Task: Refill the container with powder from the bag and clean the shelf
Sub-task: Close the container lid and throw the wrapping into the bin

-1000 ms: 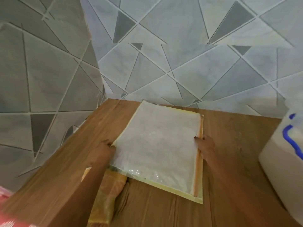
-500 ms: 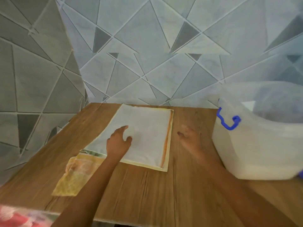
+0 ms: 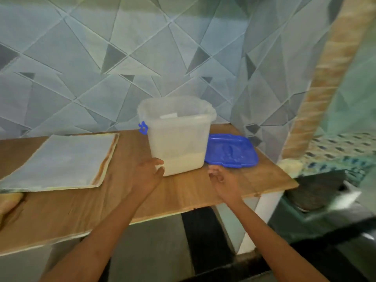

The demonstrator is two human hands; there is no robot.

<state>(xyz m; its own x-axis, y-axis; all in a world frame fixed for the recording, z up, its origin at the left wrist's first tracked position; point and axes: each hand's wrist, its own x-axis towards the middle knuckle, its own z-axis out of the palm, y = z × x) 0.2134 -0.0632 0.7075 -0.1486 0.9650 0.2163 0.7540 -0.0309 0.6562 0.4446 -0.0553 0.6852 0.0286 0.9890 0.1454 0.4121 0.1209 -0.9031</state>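
A translucent plastic container (image 3: 179,137) with a blue side clip stands open on the wooden shelf (image 3: 183,192), with a shallow layer of white powder at its bottom. Its blue lid (image 3: 232,150) lies flat just to its right. A flattened pale bag (image 3: 61,161) with an orange edge lies on the shelf's left part. My left hand (image 3: 149,174) is at the container's lower front-left corner, fingers apart, touching or nearly touching it. A little in front of the container's right corner, my right hand (image 3: 220,178) hovers open and holds nothing.
Geometric grey tiles cover the wall behind the shelf. A yellowish cloth (image 3: 10,200) peeks out at the far left edge. A woven post (image 3: 325,78) rises at the right, with a dark object (image 3: 317,190) below it beyond the shelf's right end.
My view swung right from the flat bag to the container and lid. Both hands left the bag and moved right to the container's base.
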